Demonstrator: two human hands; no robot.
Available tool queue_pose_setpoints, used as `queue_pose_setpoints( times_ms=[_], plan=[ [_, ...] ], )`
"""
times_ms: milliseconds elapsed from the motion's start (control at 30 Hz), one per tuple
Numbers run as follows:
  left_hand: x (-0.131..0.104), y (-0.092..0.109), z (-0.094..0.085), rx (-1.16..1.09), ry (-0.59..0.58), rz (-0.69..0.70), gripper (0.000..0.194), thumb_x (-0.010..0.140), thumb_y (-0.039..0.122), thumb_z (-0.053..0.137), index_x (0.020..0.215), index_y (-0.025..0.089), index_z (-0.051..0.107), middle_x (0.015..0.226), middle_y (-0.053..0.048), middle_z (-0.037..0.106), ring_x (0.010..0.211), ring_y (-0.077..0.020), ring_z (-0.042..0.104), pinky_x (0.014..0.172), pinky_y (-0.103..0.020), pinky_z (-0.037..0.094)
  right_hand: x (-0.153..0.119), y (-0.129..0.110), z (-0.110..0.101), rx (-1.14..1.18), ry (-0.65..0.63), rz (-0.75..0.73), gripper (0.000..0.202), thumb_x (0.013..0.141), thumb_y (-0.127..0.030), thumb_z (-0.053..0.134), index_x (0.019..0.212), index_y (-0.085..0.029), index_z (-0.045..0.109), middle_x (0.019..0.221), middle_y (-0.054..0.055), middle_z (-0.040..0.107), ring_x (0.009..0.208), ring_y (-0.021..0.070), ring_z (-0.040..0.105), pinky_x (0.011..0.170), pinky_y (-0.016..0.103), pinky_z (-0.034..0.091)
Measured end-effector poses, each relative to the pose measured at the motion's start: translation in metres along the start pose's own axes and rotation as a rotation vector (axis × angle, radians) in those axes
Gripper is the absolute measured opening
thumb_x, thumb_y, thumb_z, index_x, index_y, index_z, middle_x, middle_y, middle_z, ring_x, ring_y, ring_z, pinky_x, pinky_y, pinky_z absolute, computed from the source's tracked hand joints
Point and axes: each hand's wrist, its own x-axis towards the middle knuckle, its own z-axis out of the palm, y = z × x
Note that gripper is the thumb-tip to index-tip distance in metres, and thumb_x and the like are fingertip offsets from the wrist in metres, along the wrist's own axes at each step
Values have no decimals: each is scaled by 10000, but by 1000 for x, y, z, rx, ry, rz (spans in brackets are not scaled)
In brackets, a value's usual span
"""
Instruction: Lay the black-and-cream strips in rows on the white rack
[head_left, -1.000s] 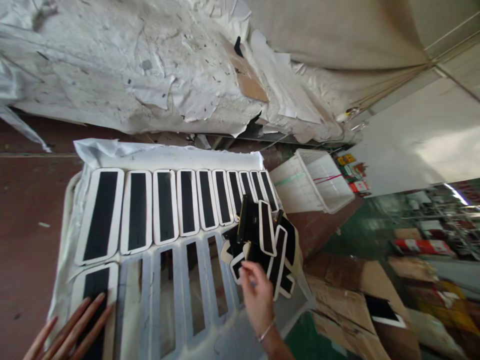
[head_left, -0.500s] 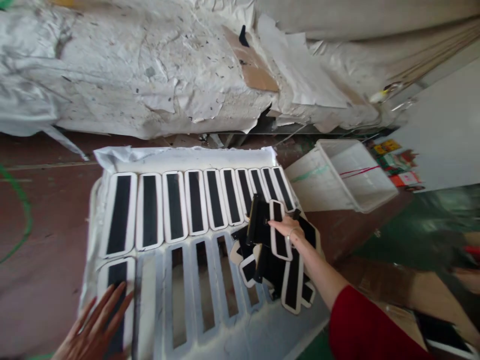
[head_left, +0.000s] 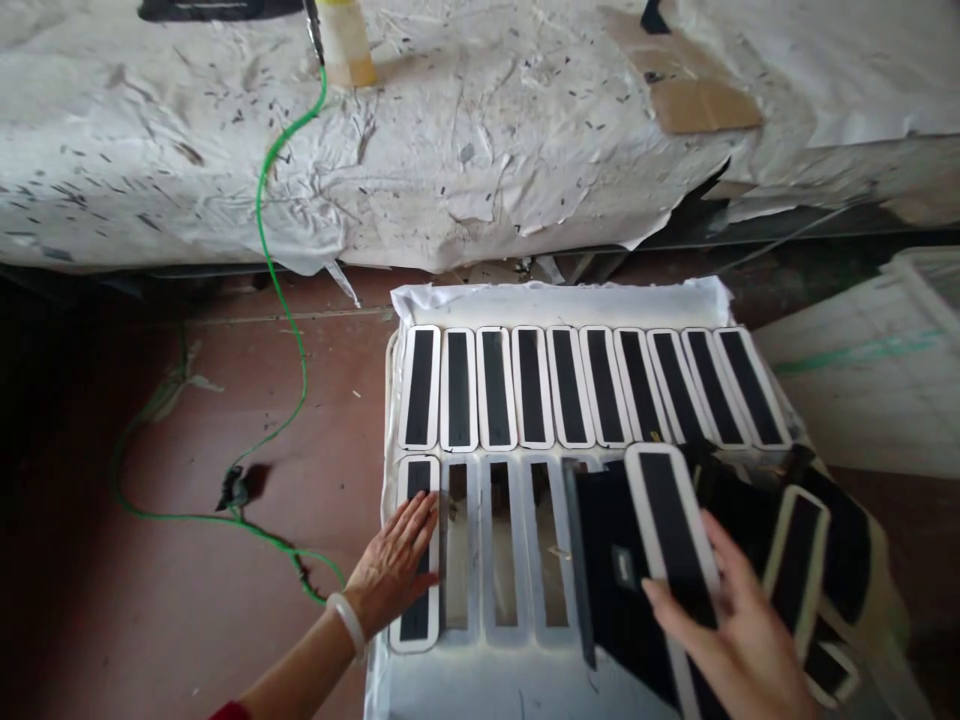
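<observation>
My left hand (head_left: 401,555) lies flat, fingers stretched, on a long black panel with a white rounded border (head_left: 415,630) at the left of the front row. My right hand (head_left: 739,625) grips another white-bordered black panel (head_left: 670,510) by its sides, raised and tilted over the board (head_left: 480,685). Black sheet material with a small pale label (head_left: 624,567) hangs from or behind this held panel; I cannot tell how they join. Along the board's back edge runs a row of several similar panels (head_left: 531,385). Grey-framed slots (head_left: 499,540) show between my hands.
A loose pile of black pieces and white-bordered panels (head_left: 799,550) lies at the board's right. Beyond it stands a white bin (head_left: 862,370). A green hose (head_left: 304,365) trails over the red floor at left. Behind is a cloth-covered bench (head_left: 420,150) with a yellowish bottle (head_left: 346,45).
The view has swung left. My right hand has brought its panel, with black material, off the pile toward the slots and nearer to me. My left hand stays on the front-left panel.
</observation>
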Motion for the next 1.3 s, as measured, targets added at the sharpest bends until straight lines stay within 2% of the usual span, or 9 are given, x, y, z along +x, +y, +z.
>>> queue_pose_setpoints(
  times_ms=[100,233,300,400,567,733,900,1100,1300],
  plan=[
    [0,-10,2,-54,-13,-10,746,818,451,663,1436,145,380,1526,-110,368,1393,-270,359,1122,-408,372,-50,-32,45,-2,-78,-72,867,698,-538,641,1454,-208,375,1316,148,558,1149,356,582,927,501,504],
    [-2,-18,5,-95,23,-6,768,825,430,661,1457,137,338,1511,-103,397,1377,-260,388,1114,-393,387,-88,-76,94,-121,-62,-149,843,745,-417,599,1490,-181,285,1219,166,570,1063,361,603,747,452,562],
    [-2,-20,5,-105,41,1,742,825,418,664,1444,139,363,1507,-103,403,1370,-266,397,1108,-392,393,-99,-94,113,-170,-57,-149,817,759,-358,563,1495,-171,260,1134,159,583,991,349,620,655,412,558],
    [-1,-21,3,-115,53,12,695,825,406,656,1412,124,411,1493,-110,423,1357,-282,413,1095,-405,405,-108,-112,138,-217,-55,-135,794,767,-304,536,1491,-153,246,1068,154,576,919,334,628,638,399,547],
    [2,-27,6,-110,47,55,617,844,377,609,1385,126,452,1486,-86,438,1347,-285,424,1090,-427,398,-109,-123,174,-204,-55,-65,773,790,-298,533,1486,-147,233,1079,166,557,846,318,633,619,397,543],
    [3,-36,10,-113,55,82,538,881,355,561,1372,151,476,1474,-73,458,1324,-258,451,1096,-418,380,-100,-119,182,-201,26,-126,775,818,-334,544,1492,-140,215,1121,178,546,901,317,626,651,389,548],
    [4,-40,7,-123,55,93,560,885,400,568,1388,175,467,1476,-55,457,1304,-263,464,1080,-417,376,-99,-111,176,-321,-60,-261,732,839,-294,515,1495,-173,212,1120,161,559,860,290,636,609,363,548],
    [5,-42,8,-147,39,84,534,889,377,558,1380,183,475,1469,-50,468,1304,-256,452,1073,-409,366,-118,-108,206,-164,-91,-59,794,794,-297,547,1491,-121,209,1140,183,545,974,327,608,756,431,545],
    [11,-39,9,-151,88,46,526,929,330,500,1432,202,421,1445,-36,499,1253,-245,487,1039,-403,376,-122,-106,226,-53,-114,-93,768,812,-284,536,1489,-122,212,1133,176,562,1014,328,602,771,424,529]
  ],
)
